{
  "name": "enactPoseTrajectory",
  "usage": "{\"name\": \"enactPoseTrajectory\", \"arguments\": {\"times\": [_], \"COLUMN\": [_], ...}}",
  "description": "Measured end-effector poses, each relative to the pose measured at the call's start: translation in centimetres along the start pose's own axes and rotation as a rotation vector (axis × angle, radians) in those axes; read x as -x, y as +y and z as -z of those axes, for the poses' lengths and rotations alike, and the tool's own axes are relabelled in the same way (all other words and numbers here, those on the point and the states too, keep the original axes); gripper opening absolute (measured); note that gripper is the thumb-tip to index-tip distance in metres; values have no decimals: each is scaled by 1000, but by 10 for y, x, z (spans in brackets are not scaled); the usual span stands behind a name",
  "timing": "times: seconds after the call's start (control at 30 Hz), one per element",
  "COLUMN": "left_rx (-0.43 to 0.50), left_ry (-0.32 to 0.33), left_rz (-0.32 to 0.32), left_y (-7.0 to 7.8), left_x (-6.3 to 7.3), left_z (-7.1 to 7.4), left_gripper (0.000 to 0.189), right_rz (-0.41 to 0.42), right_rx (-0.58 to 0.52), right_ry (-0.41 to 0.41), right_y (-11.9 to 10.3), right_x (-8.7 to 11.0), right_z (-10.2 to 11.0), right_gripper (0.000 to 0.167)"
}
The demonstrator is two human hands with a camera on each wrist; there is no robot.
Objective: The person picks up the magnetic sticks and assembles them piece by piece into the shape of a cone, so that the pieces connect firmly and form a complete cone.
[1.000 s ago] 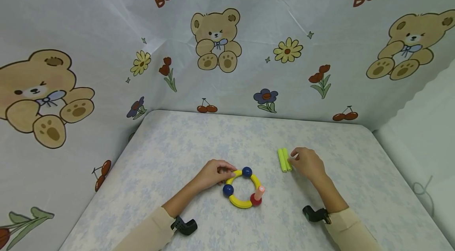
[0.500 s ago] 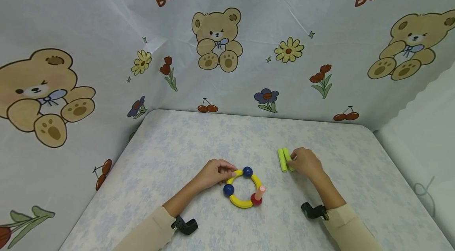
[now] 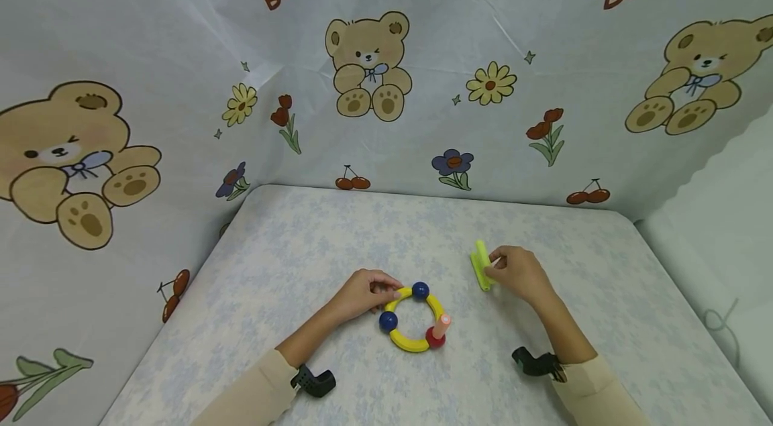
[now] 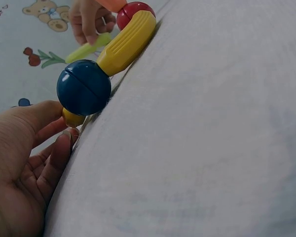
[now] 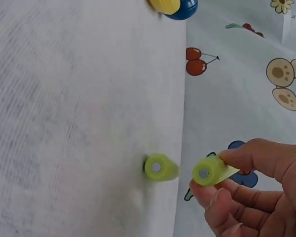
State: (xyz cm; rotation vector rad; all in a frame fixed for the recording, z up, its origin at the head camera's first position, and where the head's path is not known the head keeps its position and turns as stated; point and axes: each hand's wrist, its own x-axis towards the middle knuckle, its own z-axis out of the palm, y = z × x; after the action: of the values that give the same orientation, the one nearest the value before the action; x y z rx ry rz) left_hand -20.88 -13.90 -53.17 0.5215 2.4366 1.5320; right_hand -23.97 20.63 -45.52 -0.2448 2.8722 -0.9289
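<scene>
On the table lies a ring of curved yellow magnetic rods (image 3: 408, 345) joined by two blue balls (image 3: 388, 322) and a red ball (image 3: 433, 340). A pink rod (image 3: 443, 324) stands up from the red ball. My left hand (image 3: 362, 295) pinches the ring's upper left rod between thumb and fingers. With thumb and fingertips, my right hand (image 3: 523, 273) pinches a lime-green magnetic rod (image 5: 207, 171), lifted off the table. A second lime-green rod (image 5: 159, 167) lies on the table beside it. Metal discs show in both rods' ends in the right wrist view.
A pale blue-patterned cloth covers the table (image 3: 314, 231). Behind it hangs a white sheet (image 3: 423, 30) printed with bears and flowers. A white surface (image 3: 725, 211) with a thin cord stands at the right. Black cameras (image 3: 314, 383) are strapped to both wrists.
My right hand has taken hold of the right-hand green rod and raised it from beside the other one. The left hand and the ring have stayed in place.
</scene>
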Motion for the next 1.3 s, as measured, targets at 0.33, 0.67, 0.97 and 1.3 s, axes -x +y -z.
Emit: {"name": "enactPoseTrajectory", "arguments": {"times": [0.33, 0.67, 0.97, 1.3], "left_rx": [-3, -73, -92, -121], "left_ry": [-13, -50, 54, 67], "left_rz": [-21, -87, -40, -31], "left_y": [-1, -2, 2, 0], "left_x": [0, 0, -1, -2], "left_z": [-1, -2, -6, -7], "left_gripper": [20, 25, 17, 16], "right_rz": [110, 159, 295, 381], "right_rx": [-270, -361, -354, -359], "right_ry": [-33, -61, -34, -48], "right_y": [-17, -24, -36, -38], "right_x": [4, 8, 10, 10], "right_z": [-13, -32, -37, -49], "right_gripper": [30, 27, 23, 19]}}
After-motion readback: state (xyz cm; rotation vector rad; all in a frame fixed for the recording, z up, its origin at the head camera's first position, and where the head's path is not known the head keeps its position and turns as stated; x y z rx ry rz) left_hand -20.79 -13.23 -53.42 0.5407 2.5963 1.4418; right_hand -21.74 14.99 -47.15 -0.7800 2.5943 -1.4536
